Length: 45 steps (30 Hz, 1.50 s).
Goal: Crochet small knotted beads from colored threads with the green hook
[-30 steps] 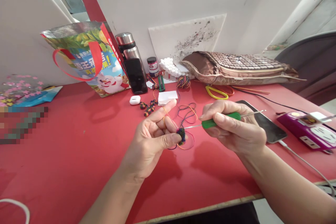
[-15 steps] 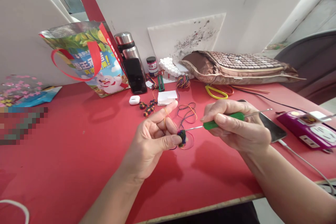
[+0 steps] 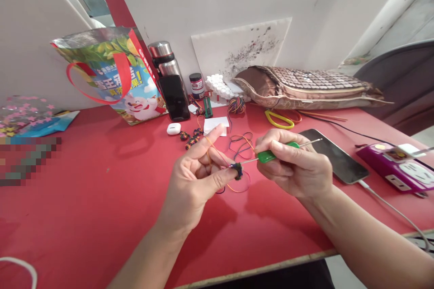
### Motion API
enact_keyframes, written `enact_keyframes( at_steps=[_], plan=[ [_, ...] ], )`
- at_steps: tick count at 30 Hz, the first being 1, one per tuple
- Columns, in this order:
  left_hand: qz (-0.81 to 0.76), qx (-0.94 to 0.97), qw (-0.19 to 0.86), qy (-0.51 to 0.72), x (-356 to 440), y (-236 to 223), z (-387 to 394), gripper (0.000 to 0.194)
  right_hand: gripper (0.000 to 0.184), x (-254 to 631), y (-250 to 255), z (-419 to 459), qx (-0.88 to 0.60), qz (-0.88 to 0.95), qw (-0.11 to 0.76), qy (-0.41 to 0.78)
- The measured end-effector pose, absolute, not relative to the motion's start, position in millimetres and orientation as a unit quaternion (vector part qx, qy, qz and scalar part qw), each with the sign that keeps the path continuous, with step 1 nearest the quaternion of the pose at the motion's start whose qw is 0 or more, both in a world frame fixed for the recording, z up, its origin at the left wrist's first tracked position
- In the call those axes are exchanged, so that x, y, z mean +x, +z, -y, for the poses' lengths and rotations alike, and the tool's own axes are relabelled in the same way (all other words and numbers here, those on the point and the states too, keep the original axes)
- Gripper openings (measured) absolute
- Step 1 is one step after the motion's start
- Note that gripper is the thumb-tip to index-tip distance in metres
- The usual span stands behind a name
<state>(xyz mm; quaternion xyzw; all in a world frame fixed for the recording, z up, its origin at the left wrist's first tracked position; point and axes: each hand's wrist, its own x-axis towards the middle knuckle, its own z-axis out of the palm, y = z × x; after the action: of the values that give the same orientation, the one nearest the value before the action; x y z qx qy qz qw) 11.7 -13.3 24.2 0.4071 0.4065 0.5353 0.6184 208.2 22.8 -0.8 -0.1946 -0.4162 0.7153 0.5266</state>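
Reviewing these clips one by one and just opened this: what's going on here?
At a red table, a person's left hand pinches a small dark yarn piece, with orange yarn looped over the index finger. The right hand grips a green-handled crochet hook, one end reaching to the piece. A multicoloured yarn ball sits farther back.

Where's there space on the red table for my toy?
Bare red tabletop lies left of the left hand, before the shopping bag; another patch sits between both forearms. Beyond that hand, it's crowded: white case, yarn ball, leaning phone.
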Motion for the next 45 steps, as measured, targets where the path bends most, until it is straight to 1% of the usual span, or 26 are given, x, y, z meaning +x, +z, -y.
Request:
enact_keyframes(
  at_steps=[5,13,18,23,27,31,35,39,42,45],
  plan=[
    [-0.406,0.390,0.607,0.561,16.5,19.3,12.7,0.063,0.015,191.0,-4.6,-14.9,-0.184,0.355,0.527,0.750],
    [-0.400,0.355,0.599,0.596,22.1,12.5,12.2,0.061,0.013,179.4,-7.1,-11.4,-0.175,0.297,0.545,0.765],
    [-0.395,0.373,0.597,0.590,17.7,13.0,11.2,0.060,0.016,180.1,-8.8,-14.8,-0.179,0.321,0.527,0.766],
    [-0.389,0.412,0.588,0.578,10.8,14.0,4.6,0.048,0.019,178.9,-10.7,-14.9,-0.190,0.344,0.519,0.759],
    [-0.423,0.408,0.555,0.589,13.2,11.1,0.6,0.055,0.019,177.2,-13.3,-15.1,-0.189,0.336,0.529,0.756],
    [-0.435,0.365,0.570,0.594,23.3,6.1,1.8,0.060,0.019,176.6,-17.6,-18.2,-0.174,0.313,0.538,0.763],
    [-0.445,0.352,0.558,0.606,28.3,3.6,1.1,0.064,0.023,175.2,-22.8,-23.9,-0.176,0.292,0.530,0.776],
    [-0.447,0.382,0.541,0.602,20.4,3.9,-4.3,0.060,0.021,174.6,-25.2,-28.7,-0.196,0.314,0.530,0.763],
    [-0.435,0.423,0.533,0.590,12.4,3.9,-8.4,0.055,0.023,175.0,-24.4,-29.9,-0.208,0.314,0.537,0.755],
    [-0.444,0.431,0.527,0.584,8.8,3.1,-11.2,0.053,0.025,174.8,-23.5,-29.3,-0.220,0.322,0.534,0.751]
  ],
)
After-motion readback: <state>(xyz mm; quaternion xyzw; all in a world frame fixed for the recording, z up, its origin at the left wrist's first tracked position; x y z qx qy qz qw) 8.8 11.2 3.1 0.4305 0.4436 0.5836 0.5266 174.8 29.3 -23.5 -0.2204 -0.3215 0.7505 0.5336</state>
